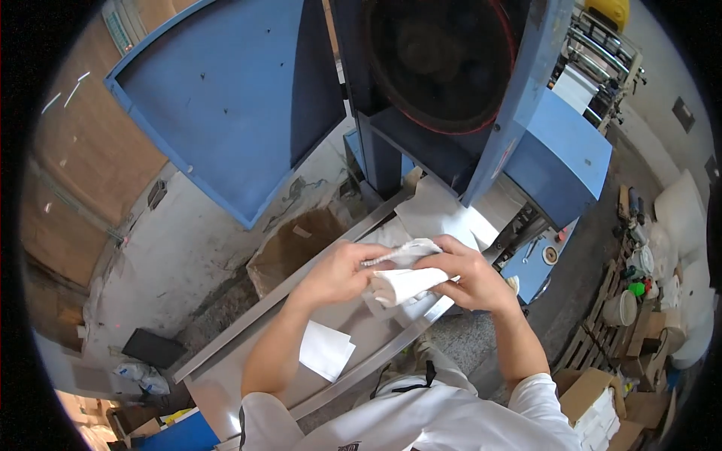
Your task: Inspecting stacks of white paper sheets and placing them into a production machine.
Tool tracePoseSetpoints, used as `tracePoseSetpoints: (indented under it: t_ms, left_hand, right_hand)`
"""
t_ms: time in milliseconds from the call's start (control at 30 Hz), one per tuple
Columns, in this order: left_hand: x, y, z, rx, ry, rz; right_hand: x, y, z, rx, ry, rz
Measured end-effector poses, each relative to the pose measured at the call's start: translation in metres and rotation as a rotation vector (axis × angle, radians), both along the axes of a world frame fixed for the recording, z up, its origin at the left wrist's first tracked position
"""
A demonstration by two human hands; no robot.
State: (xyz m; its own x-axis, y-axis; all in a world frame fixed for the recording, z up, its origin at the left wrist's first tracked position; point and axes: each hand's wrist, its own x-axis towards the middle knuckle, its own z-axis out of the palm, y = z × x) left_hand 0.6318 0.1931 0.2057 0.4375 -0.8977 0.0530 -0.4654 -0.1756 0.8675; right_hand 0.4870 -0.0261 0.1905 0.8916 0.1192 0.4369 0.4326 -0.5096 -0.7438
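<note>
Left hand [340, 273], right hand [472, 276]: gripping white bundle [406, 286]; cardboard box [577, 397]: white sheets [600, 422]; brown bin [265, 269]: 1 scrap [302, 232]

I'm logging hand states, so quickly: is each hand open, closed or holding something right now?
Left hand: closed, holding the white sheets.
Right hand: closed, holding the white sheets too.

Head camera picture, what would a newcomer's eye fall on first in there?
Probably the big blue panel at the upper left, and beside it the dark, red-edged disc at the top, right of centre. Then, near the middle, the left hand and right hand hold white folded sheets above a shiny metal table.
</note>
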Motion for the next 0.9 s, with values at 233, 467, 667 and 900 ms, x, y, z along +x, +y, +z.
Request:
tracePoseSetpoints:
  t_ms: [233, 467, 667, 900]
  left_hand:
    - [0.0, 0.002, -0.017, 0.091, 0.01, 0.051]
    - [-0.013, -0.003, -0.026, -0.085, 0.063, 0.076]
    - [-0.016, 0.004, -0.01, -0.105, 0.13, -0.048]
    - [-0.02, -0.006, -0.014, -0.051, 0.133, 0.087]
  right_hand:
    - [-0.004, -0.016, -0.016, 0.232, 0.22, -0.011]
    - [0.001, -0.006, -0.019, 0.39, 0.291, -0.037]
    - [0.002, -0.008, -0.019, 0.314, 0.3, 0.011]
    - [0.004, -0.003, -0.012, 0.25, 0.308, -0.005]
